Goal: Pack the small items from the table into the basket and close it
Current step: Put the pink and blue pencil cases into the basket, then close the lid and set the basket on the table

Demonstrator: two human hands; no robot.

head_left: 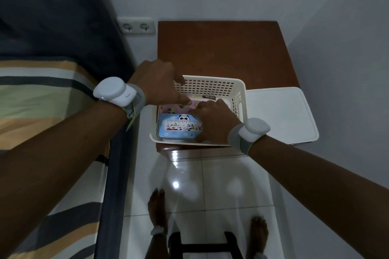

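Settling items, I press my right hand [212, 119] on the panda ruler [182, 127] inside the basket [239, 99]; left hand [162, 82] loose, grasping nothing I can see; lid [280, 115] at the table [221, 52]'s right edge comes next.

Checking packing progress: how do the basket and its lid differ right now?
The basket has perforated grid walls and holds items; the lid is a solid, flat panel with nothing on it. Both hands reach into the basket; the lid lies untouched to its right, overhanging the table edge. Both are white plastic.
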